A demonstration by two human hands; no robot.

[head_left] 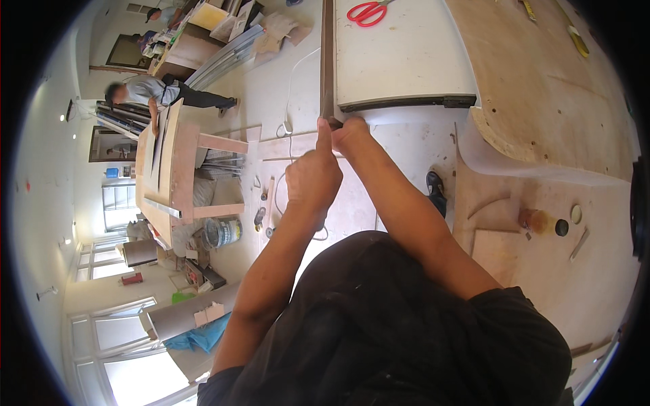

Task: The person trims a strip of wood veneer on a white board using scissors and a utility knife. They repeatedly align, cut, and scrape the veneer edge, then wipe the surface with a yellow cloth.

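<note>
My left hand (pixel 314 174) has its index finger stretched up along the end of a long brown strip (pixel 327 54), with the other fingers curled; what they hold is hidden. Beside that fingertip, my right hand (pixel 351 135) is closed around the near end of the strip, where a small dark piece (pixel 334 123) shows; I cannot tell if it is separate. Right of the strip lies a white board (pixel 406 57) with a black edge (pixel 406 101) along its near side. Red-handled scissors (pixel 365 13) lie on the board.
A curved plywood surface (pixel 535 101) stands at the right. At left a co-worker (pixel 142 91) leans at a wooden workbench (pixel 186 169). A bucket (pixel 222 233), metal lengths (pixel 230 54) and a white cord (pixel 290 88) lie on the floor. My shoe (pixel 435 188) shows below right.
</note>
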